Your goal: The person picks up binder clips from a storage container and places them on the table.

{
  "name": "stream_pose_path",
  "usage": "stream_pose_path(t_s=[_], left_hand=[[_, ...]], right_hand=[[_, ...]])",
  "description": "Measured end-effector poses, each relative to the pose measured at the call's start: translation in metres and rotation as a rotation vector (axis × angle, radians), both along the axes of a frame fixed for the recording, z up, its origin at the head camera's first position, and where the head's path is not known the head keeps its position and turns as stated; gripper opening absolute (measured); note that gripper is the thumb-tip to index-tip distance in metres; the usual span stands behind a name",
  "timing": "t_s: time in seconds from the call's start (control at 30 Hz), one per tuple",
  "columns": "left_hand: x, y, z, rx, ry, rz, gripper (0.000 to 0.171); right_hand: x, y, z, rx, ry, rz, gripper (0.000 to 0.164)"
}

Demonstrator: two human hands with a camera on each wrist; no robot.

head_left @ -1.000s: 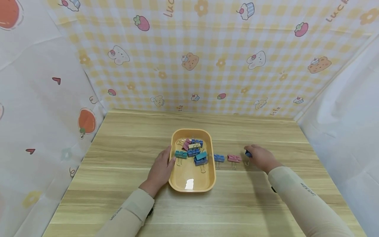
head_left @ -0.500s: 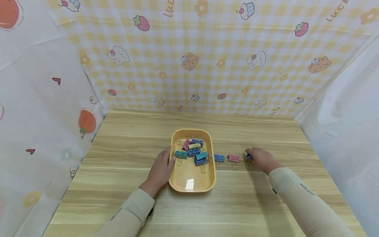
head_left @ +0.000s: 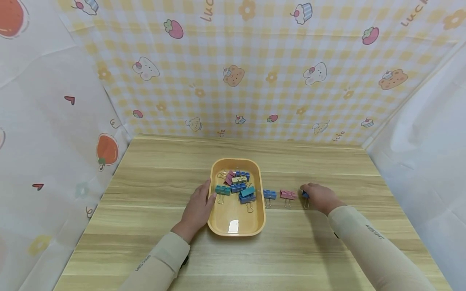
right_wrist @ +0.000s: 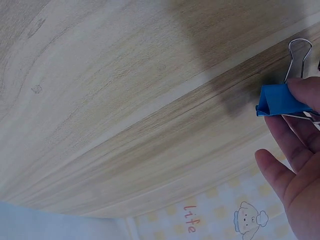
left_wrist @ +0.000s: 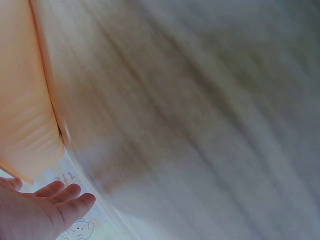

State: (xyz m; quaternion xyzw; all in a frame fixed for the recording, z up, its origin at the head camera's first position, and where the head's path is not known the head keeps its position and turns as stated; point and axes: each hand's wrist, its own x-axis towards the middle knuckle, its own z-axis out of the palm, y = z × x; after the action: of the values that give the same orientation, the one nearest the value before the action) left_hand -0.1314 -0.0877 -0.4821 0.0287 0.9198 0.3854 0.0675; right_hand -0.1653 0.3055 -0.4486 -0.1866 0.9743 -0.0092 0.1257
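My right hand pinches a blue binder clip between thumb and fingers, low over the table; its wire handle sticks out in the right wrist view. To its left, a pink binder clip and another blue binder clip lie in a row with their handles toward me. My left hand rests along the left side of a yellow tray, fingers extended and thumb at the rim. Inside the tray, several binder clips, including a teal clip and a cream clip, lie toward the far end.
The wooden table runs back to a checked cloth with printed animals. White cloth sheets hang at the left and right sides. The tray's right wall stands close beside the nearer blue clip.
My right hand has shifted slightly while holding the blue clip, and the clip's handles now point toward me beside the pink clip. My left hand and the tray have stayed put.
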Motion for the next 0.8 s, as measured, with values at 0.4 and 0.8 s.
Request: stream_pose_path(t_s=[0.4, 0.8], left_hand=[[-0.0002, 0.0001, -0.0008, -0.002, 0.003, -0.003, 0.062], [0.0, 0.0001, -0.0019, -0.006, 0.013, -0.005, 0.062]], right_hand=[[0.0009, -0.0031, -0.0039, 0.006, -0.008, 0.025, 0.039], [0.0028, -0.0035, -0.0066, -0.005, 0.015, 0.035, 0.034]])
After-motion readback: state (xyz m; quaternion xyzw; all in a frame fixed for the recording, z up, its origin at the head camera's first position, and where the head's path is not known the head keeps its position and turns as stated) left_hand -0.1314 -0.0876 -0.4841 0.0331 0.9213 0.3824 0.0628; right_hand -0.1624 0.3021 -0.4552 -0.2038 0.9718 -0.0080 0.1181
